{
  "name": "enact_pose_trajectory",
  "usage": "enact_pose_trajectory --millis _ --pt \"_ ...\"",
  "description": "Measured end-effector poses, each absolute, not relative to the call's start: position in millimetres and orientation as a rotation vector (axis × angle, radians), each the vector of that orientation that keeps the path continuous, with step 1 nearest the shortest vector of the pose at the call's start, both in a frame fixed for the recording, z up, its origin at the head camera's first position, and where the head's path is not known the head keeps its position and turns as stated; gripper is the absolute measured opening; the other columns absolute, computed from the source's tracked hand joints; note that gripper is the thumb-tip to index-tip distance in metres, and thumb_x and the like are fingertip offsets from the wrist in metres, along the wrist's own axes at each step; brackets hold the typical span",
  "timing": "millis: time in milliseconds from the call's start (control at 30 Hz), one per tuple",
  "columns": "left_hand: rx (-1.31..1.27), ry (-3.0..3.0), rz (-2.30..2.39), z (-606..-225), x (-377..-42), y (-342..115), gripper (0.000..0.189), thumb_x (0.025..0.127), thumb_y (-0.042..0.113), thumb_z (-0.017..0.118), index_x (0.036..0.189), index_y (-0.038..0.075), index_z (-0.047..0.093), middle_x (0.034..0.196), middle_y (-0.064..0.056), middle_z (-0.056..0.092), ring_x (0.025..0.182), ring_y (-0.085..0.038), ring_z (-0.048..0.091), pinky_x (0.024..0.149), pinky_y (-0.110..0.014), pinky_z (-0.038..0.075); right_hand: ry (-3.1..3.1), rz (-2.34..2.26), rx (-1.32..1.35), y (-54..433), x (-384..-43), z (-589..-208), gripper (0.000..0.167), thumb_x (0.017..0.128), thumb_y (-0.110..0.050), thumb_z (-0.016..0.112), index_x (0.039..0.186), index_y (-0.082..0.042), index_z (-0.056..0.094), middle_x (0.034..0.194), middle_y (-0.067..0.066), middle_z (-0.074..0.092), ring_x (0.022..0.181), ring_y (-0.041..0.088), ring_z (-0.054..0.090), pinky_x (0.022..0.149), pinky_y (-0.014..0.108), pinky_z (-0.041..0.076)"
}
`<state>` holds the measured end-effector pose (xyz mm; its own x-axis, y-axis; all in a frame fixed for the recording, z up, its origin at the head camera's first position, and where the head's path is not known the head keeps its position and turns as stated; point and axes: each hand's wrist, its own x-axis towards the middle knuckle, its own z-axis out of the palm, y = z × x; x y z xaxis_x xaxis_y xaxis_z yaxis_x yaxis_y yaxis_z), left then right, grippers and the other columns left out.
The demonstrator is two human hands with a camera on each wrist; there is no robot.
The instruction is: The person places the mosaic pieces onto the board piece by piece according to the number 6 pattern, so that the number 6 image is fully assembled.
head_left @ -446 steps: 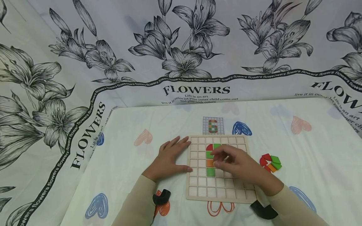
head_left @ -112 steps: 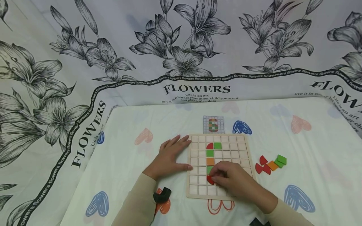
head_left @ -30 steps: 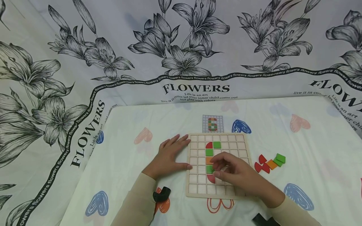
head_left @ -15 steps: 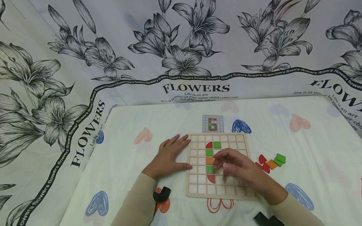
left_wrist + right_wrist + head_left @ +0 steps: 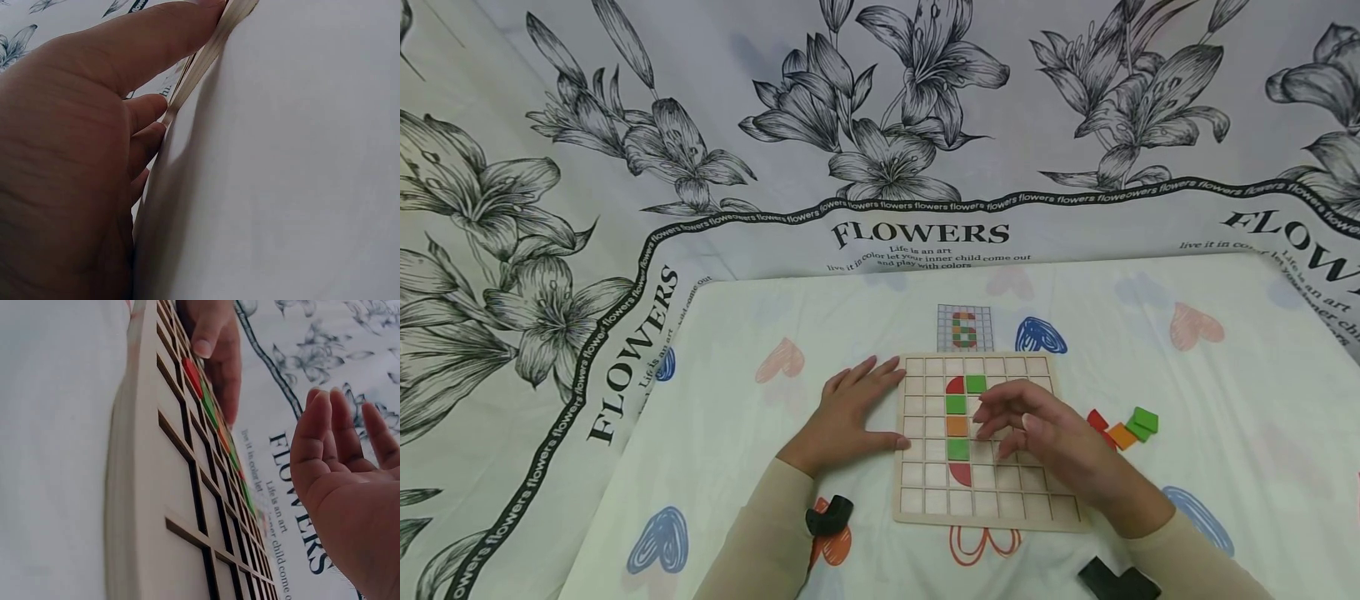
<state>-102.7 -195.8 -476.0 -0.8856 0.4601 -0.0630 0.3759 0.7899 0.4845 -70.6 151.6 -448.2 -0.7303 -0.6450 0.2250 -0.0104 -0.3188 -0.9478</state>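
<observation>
A wooden grid board point(image 5: 925, 502) lies on the table; a column of tiles sits in its cells. From the top come a red quarter-round tile point(image 5: 955, 386), a green square point(image 5: 955, 405), an orange square point(image 5: 957, 427), another green square point(image 5: 958, 450) and a red quarter-round point(image 5: 960, 474). One more green square point(image 5: 976, 384) lies right of the top red piece. My left hand point(image 5: 853, 412) rests against the board's left edge, fingers spread. Above the board's right half hovers my right hand point(image 5: 1048, 437), its fingers loosely bent with nothing between them, as the right wrist view also shows.
Right of the board lie loose tiles: red pieces point(image 5: 1097, 419) partly behind my right hand, an orange square point(image 5: 1122, 436) and green ones point(image 5: 1142, 423). Beyond the board's far edge is a pattern card point(image 5: 965, 327) with a coloured figure. A flower-printed cloth point(image 5: 715, 75) hangs behind.
The red quarter-round at the column's bottom, earlier in my right fingers, now lies in its cell. My right hand has let go, loosened its fingers and drawn back rightward. The left hand stays put.
</observation>
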Motion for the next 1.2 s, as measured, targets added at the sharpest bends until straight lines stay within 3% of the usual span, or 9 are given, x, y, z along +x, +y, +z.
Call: enact_pose_trajectory --millis 367,733,1200 --pt "0.653 2.796 0.704 -476 -103 -195 0.100 0.088 0.075 0.075 0.172 0.034 0.038 0.176 0.022 0.021 0.164 -0.010 0.004 0.127 -0.051 0.007 1.581 -2.141 -0.842 168 -75 -445 0.044 0.113 -0.005 0.032 0.153 -0.005 0.050 0.144 0.020 0.053 0.127 0.029 0.059 0.097 0.037 0.054" --pt "0.689 2.807 0.768 -476 -101 -195 0.098 0.088 0.068 0.080 0.170 0.028 0.043 0.177 0.017 0.026 0.164 -0.016 0.010 0.126 -0.055 0.011 1.667 -2.157 -0.876 184 -81 -446 0.049 0.108 0.006 0.034 0.154 -0.002 0.048 0.144 0.019 0.054 0.126 0.031 0.058 0.095 0.037 0.055" --pt "0.684 2.812 0.749 -477 -102 -195 0.098 0.088 0.069 0.079 0.170 0.030 0.042 0.177 0.019 0.025 0.164 -0.014 0.009 0.126 -0.054 0.010 1.753 -2.169 -0.830 218 -84 -444 0.052 0.107 0.009 0.030 0.155 -0.002 0.048 0.141 0.016 0.057 0.127 0.028 0.056 0.095 0.036 0.054"
